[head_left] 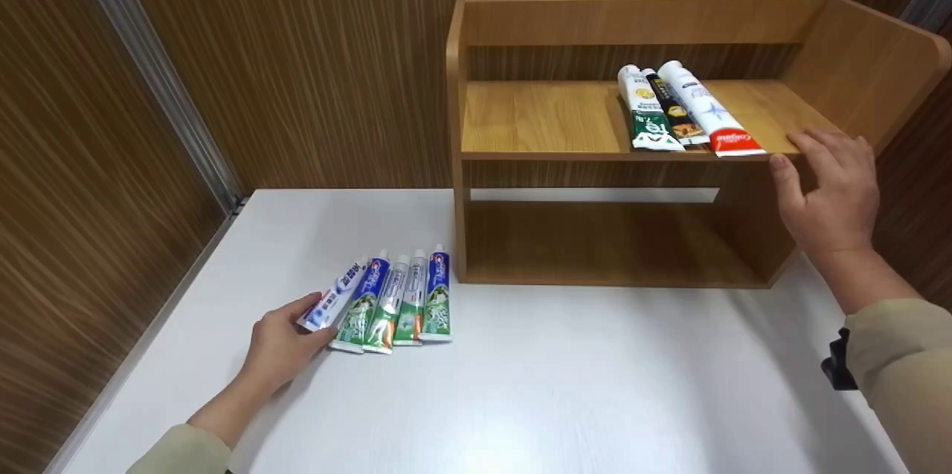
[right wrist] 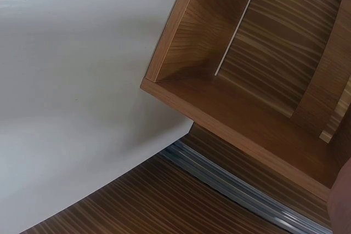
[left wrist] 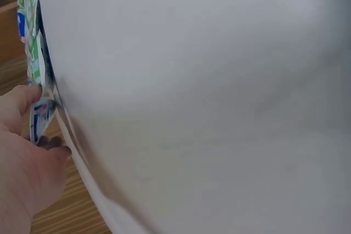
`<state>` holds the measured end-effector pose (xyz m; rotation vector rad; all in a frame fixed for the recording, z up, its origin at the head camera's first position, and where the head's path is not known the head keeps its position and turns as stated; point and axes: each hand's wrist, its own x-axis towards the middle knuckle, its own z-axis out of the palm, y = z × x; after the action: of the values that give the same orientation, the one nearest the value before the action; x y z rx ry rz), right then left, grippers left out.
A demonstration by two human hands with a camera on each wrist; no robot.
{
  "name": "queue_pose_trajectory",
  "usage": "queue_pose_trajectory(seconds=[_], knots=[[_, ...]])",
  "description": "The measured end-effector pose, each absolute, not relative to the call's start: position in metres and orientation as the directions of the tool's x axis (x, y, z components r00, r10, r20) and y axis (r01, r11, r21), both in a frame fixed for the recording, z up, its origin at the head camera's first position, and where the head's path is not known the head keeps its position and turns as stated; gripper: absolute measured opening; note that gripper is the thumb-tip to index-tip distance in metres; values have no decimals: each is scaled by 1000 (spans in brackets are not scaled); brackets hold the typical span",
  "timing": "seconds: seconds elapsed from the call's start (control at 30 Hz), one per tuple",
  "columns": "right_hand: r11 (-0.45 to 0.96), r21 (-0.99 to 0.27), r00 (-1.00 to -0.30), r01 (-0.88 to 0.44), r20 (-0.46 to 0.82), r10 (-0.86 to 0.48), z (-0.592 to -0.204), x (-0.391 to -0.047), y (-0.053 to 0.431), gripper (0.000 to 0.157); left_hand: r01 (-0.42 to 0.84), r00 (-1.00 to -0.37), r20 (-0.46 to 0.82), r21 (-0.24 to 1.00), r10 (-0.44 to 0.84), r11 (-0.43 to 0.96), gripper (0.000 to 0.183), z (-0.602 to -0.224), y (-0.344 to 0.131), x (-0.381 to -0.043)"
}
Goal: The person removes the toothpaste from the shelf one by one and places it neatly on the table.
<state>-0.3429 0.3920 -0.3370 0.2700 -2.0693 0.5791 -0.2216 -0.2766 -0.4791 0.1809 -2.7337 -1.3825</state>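
Note:
My left hand (head_left: 286,336) pinches the lower end of a white-and-blue toothpaste tube (head_left: 335,298), the leftmost of a row on the white table. Thumb and fingers stand on either side of that tube (left wrist: 41,116) in the left wrist view. Right beside it lie several blue, silver and green toothpaste tubes (head_left: 389,306), caps away from me. On the shelf's upper board, my right hand (head_left: 837,187) rests at the front edge, holding nothing. Left of its fingers lie a white-and-red Colgate tube (head_left: 706,106), a black tube (head_left: 673,108) and a white-and-green tube (head_left: 647,108).
A two-level wooden shelf (head_left: 554,156) stands on the white table (head_left: 520,385) against a wood-grain wall (head_left: 320,65). Its lower compartment (head_left: 595,239) is below the tubes. A metal strip (right wrist: 236,190) runs along the wall by the table's edge.

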Motion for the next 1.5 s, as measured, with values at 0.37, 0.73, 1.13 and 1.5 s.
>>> queue_pose_trajectory(seconds=[0.37, 0.73, 1.13, 1.5], knots=[[875, -308, -569, -373, 821, 47, -336, -342, 394, 42, -110, -990, -36, 807, -137, 580, 71, -478, -279, -223], [880, -327, -609, -345, 791, 55, -337, -341, 392, 43, -94, -991, -19, 794, -130, 600, 72, -481, -277, -222], [869, -301, -555, -393, 831, 37, -335, -341, 392, 41, -70, -995, -13, 812, -101, 579, 66, -486, -277, -224], [878, -321, -601, -354, 798, 50, -335, -340, 392, 43, -69, -995, -15, 813, -98, 578, 66, -485, -276, -223]])
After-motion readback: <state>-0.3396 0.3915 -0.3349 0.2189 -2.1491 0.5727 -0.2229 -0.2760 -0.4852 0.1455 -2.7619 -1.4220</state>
